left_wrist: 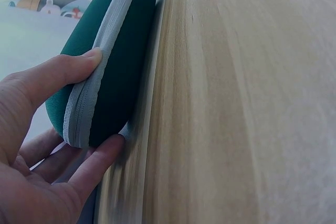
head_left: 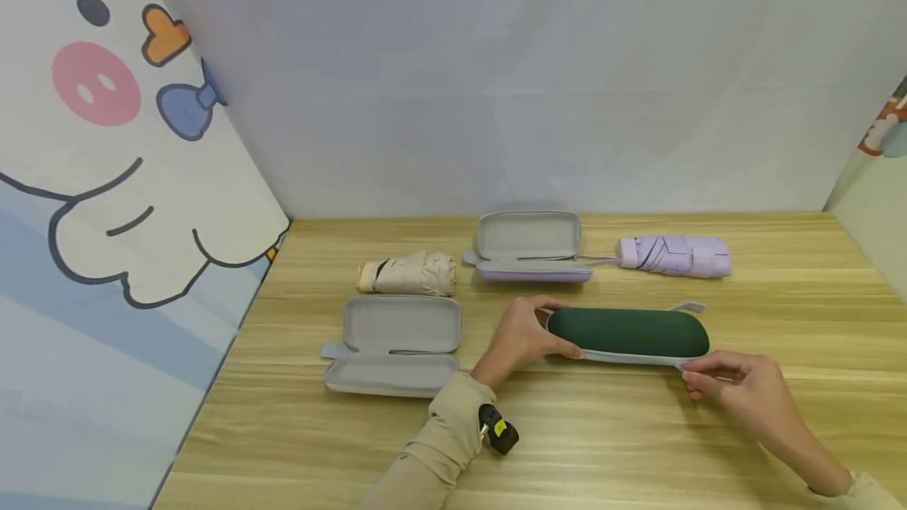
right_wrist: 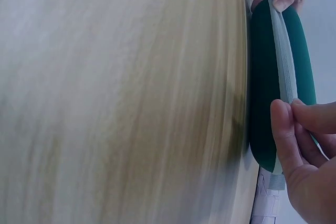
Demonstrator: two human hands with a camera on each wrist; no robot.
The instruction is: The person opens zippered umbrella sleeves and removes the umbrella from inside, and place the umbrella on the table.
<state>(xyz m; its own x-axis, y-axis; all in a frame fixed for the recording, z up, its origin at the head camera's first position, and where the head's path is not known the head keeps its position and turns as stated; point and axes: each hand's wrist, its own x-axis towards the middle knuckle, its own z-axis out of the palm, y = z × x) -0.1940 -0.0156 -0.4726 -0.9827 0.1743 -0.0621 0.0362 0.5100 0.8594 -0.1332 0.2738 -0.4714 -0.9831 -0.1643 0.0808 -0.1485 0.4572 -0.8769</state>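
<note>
A dark green zippered case point(head_left: 627, 331) lies closed on the table, its pale grey zipper point(left_wrist: 107, 45) running along the near side. My left hand point(head_left: 526, 337) holds the case's left end, thumb on the zipper band and the other fingers around the end. At the near right corner my right hand point(head_left: 747, 392) pinches the zipper pull between thumb and forefinger; the pull itself is mostly hidden by the fingertips in the right wrist view. From the far right of the case a small grey loop tab point(head_left: 689, 306) sticks out.
An open cream case point(head_left: 400, 372) with grey lining stands to the left, a folded beige umbrella point(head_left: 411, 274) behind it. Farther back are an open lilac case point(head_left: 531, 274) and a folded lilac umbrella point(head_left: 676, 256). A pale curtain point(head_left: 538, 101) borders the table's back edge.
</note>
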